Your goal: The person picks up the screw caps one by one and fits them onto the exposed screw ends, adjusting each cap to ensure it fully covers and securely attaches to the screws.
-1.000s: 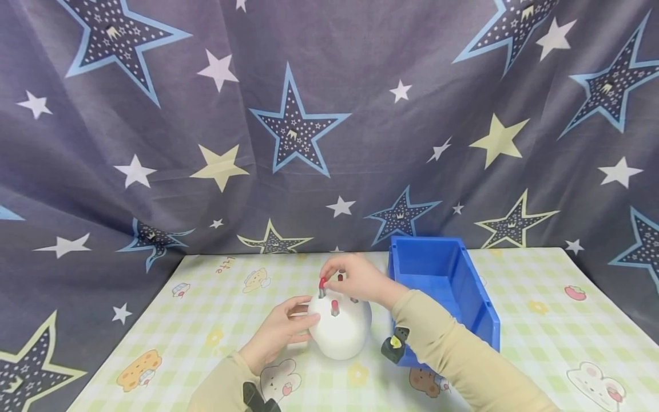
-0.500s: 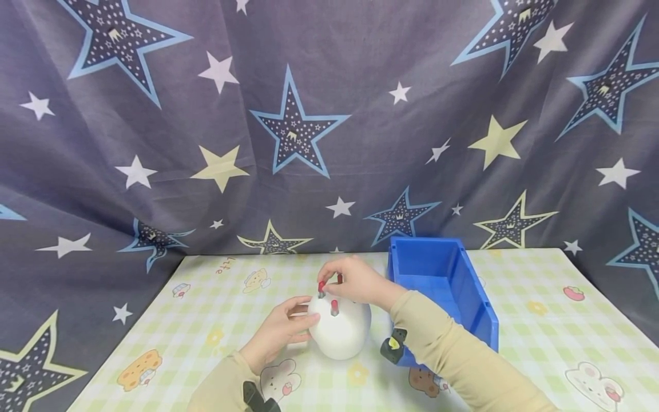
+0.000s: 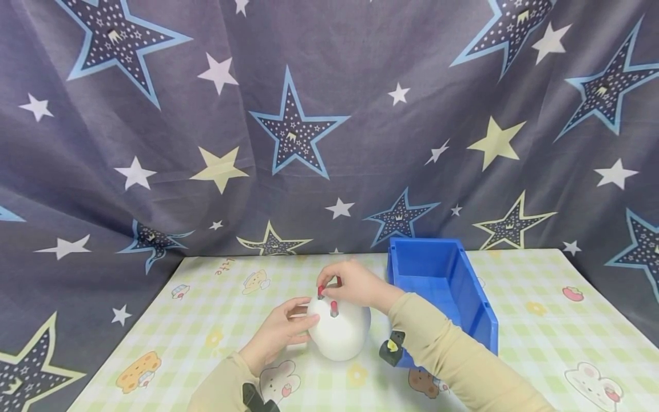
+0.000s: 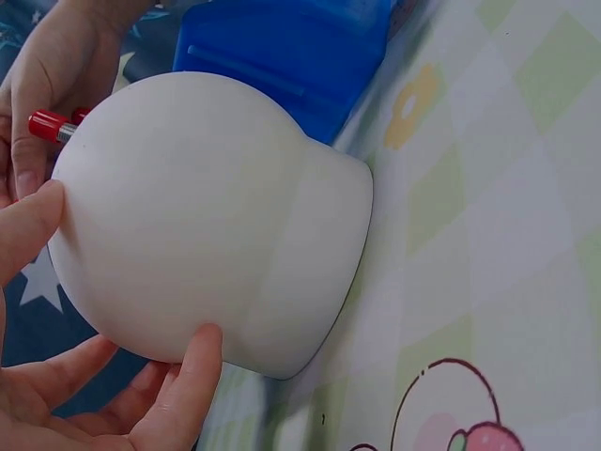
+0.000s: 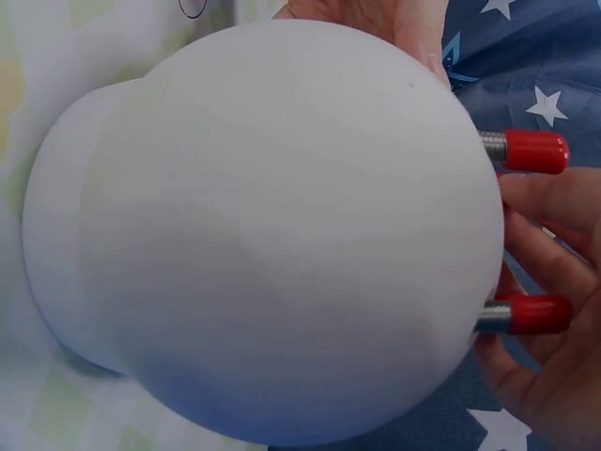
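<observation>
A white rounded body with a narrower base stands on the table, and red-capped metal pegs stick out of its top. My left hand touches its left side with extended, spread fingertips, as the left wrist view also shows. Over the top, my right hand pinches one red-capped peg between thumb and fingers. Nearer the front, another peg stands free. A further red cap shows partly behind the right hand. In the right wrist view one peg has a ribbed metal shank.
Close to the right of the white body is a blue open bin, with the right forearm reaching across its near part. A checked cloth with cartoon prints covers the table. Behind it hangs a dark star-patterned curtain.
The pinched peg sits lower in the white body, with less of its metal shank showing. My right hand has sunk slightly with it. The left hand stays in place.
</observation>
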`<state>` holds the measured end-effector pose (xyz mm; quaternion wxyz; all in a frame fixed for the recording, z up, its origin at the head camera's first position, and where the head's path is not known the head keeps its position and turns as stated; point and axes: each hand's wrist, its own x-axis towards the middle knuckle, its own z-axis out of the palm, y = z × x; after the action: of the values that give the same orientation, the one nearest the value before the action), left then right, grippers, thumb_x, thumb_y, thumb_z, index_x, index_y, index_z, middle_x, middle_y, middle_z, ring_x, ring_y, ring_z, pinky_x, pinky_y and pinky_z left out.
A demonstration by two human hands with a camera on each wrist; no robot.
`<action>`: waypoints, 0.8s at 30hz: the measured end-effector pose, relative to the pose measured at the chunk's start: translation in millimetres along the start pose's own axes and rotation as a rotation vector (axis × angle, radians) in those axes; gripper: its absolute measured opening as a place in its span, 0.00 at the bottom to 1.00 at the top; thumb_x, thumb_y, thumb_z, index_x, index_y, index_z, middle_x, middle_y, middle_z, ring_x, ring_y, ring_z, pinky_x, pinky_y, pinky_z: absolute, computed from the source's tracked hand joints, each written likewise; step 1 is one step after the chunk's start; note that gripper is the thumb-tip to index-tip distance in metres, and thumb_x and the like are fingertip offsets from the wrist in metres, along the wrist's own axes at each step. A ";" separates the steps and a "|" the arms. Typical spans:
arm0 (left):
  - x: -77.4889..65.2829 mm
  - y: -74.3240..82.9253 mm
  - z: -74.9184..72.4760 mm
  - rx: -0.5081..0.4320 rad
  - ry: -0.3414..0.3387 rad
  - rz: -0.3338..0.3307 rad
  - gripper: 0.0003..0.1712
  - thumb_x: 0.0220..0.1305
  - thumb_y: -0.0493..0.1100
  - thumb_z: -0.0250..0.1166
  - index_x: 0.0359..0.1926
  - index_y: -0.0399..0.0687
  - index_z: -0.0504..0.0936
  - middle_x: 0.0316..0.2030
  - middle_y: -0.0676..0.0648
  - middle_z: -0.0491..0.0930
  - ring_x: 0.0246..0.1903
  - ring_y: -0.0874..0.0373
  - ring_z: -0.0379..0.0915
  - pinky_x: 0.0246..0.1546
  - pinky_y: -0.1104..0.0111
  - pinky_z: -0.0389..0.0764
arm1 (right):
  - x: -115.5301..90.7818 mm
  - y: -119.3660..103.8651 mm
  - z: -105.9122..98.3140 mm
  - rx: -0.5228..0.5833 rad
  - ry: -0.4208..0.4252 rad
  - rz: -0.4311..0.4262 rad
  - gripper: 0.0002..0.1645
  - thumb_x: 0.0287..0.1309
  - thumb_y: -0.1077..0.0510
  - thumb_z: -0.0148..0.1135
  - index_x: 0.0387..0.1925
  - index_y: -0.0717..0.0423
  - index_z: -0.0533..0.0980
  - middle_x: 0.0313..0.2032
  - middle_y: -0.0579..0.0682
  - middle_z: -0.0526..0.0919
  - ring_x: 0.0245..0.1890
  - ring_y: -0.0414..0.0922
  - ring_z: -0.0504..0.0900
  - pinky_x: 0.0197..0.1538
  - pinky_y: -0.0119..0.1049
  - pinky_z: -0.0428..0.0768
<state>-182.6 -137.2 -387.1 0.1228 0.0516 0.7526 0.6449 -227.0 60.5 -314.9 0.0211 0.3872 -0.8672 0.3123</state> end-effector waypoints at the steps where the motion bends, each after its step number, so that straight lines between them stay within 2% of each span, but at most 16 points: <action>1: 0.0 -0.1 0.0 -0.001 0.000 -0.001 0.39 0.60 0.46 0.66 0.66 0.32 0.61 0.59 0.29 0.66 0.53 0.43 0.73 0.48 0.53 0.83 | 0.0 0.2 0.3 0.003 -0.001 0.004 0.04 0.53 0.63 0.64 0.32 0.52 0.82 0.30 0.42 0.85 0.24 0.33 0.72 0.30 0.23 0.74; 9: -0.7 0.3 0.3 0.008 0.008 -0.003 0.38 0.60 0.46 0.66 0.66 0.33 0.61 0.59 0.29 0.66 0.53 0.43 0.73 0.47 0.53 0.83 | 0.5 0.9 1.9 0.016 0.000 0.014 0.04 0.53 0.63 0.64 0.32 0.52 0.81 0.30 0.43 0.86 0.26 0.35 0.76 0.32 0.22 0.75; 13: -0.7 0.1 0.4 0.014 0.013 -0.009 0.38 0.60 0.46 0.66 0.66 0.33 0.62 0.59 0.29 0.66 0.53 0.42 0.73 0.47 0.53 0.83 | -0.5 1.8 2.8 0.023 -0.001 0.012 0.09 0.53 0.63 0.64 0.39 0.55 0.81 0.34 0.47 0.86 0.30 0.38 0.80 0.37 0.24 0.79; 16: -0.3 -0.2 0.5 0.012 0.012 -0.012 0.38 0.60 0.46 0.66 0.66 0.34 0.62 0.59 0.29 0.67 0.53 0.43 0.73 0.47 0.53 0.83 | -2.4 3.8 1.9 0.056 0.014 0.020 0.18 0.55 0.62 0.64 0.48 0.59 0.78 0.43 0.52 0.84 0.40 0.45 0.82 0.44 0.30 0.82; 19: 0.5 -0.6 0.5 0.013 0.012 -0.007 0.38 0.60 0.46 0.66 0.66 0.34 0.62 0.59 0.30 0.67 0.52 0.44 0.74 0.48 0.53 0.83 | -5.9 5.5 -2.9 0.121 0.052 0.039 0.22 0.57 0.60 0.62 0.54 0.60 0.74 0.51 0.57 0.80 0.48 0.51 0.80 0.52 0.39 0.81; 21: 0.8 -0.9 0.7 0.019 0.016 -0.003 0.37 0.60 0.45 0.66 0.65 0.34 0.62 0.59 0.30 0.67 0.52 0.44 0.74 0.48 0.53 0.83 | -9.6 5.0 -8.6 0.175 0.073 0.070 0.22 0.59 0.59 0.60 0.56 0.59 0.72 0.54 0.57 0.78 0.50 0.52 0.79 0.55 0.45 0.80; 24: 0.5 -1.0 1.1 0.037 0.029 0.002 0.36 0.60 0.45 0.66 0.65 0.34 0.64 0.58 0.30 0.68 0.52 0.43 0.74 0.50 0.52 0.82 | -16.7 4.3 -17.9 0.213 0.104 0.126 0.22 0.61 0.58 0.59 0.56 0.57 0.72 0.54 0.56 0.77 0.52 0.52 0.78 0.58 0.48 0.77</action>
<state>-182.7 -136.2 -388.3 0.1104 0.0452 0.7659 0.6318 -222.0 83.6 -307.4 0.0053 0.3154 -0.8496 0.4228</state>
